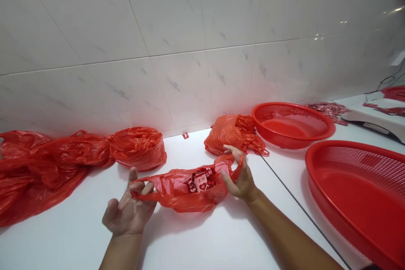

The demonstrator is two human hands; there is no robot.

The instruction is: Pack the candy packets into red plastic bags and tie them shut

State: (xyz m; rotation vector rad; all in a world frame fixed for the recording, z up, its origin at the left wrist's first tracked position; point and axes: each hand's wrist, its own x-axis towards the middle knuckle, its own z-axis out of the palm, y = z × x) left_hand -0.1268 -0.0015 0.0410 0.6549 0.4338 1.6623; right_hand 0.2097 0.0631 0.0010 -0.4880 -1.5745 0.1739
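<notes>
A thin red plastic bag (190,204) is stretched between my two hands above the white table, its mouth facing up. Inside it lie small red and pink printed packets (202,181), one showing a heart. My left hand (131,206) has its fingers hooked through the bag's left handle, with thumb and palm turned upward. On the other side, my right hand (238,175) holds the right handle, thumb toward the opening and fingers behind the plastic. The bottom of the bag and any packets deeper down are hidden.
Filled red bags (137,149) line the wall at left. A crumpled red bag bundle (232,135) sits behind my right hand. Two red plastic baskets, one far (294,128) and one near (357,190), stand at right. A tiny red packet (185,136) lies near the tiled wall (177,84).
</notes>
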